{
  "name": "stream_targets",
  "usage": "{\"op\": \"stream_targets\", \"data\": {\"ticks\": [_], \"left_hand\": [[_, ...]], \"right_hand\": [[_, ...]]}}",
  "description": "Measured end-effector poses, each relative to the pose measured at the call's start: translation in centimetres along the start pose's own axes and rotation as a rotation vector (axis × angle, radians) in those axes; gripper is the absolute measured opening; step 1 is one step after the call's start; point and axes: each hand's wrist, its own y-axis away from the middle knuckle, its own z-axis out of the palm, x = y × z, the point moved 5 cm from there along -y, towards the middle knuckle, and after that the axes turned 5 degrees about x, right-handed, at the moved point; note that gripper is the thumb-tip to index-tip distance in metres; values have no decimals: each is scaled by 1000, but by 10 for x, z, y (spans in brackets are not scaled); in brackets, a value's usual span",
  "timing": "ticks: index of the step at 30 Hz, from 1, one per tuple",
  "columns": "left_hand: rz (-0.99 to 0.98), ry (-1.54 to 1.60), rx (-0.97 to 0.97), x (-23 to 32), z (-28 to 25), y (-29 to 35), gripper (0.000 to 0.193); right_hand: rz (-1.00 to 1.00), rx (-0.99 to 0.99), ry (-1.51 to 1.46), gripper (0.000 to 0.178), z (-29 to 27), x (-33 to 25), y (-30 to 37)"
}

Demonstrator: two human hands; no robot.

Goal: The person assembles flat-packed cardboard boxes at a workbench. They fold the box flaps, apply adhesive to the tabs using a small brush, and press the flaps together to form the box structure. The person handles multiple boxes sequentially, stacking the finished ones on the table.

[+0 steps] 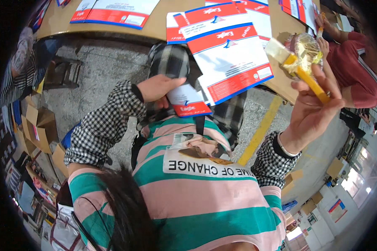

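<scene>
Two hands busy mid-gluing: right hand [310, 113] fingers clamped on brush [299, 69], left hand [157, 87] fingers pinching flat carton [188, 102] over counter [163, 23], probably needing careful brush aim along flap.

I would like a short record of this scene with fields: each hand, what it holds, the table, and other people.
left hand: the left hand grips a small folded carton, white with red and blue print
right hand: the right hand holds a yellow-handled brush, bristles up
table: a brown table carries flat cartons of the same print, overlapping
glue: a clear container with yellowish content sits behind the brush
other people: a person in a red top at the right; a striped sleeve at the left
</scene>
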Motion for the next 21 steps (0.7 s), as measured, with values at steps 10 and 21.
{"op": "stream_targets", "data": {"ticks": [10, 21], "left_hand": [[-301, 0, -114, -10, 19, 36, 77], [34, 714, 184, -17, 38, 26, 68]], "right_hand": [[37, 100, 109, 32, -34, -3, 17], [20, 157, 147, 33, -62, -10, 14]]}}
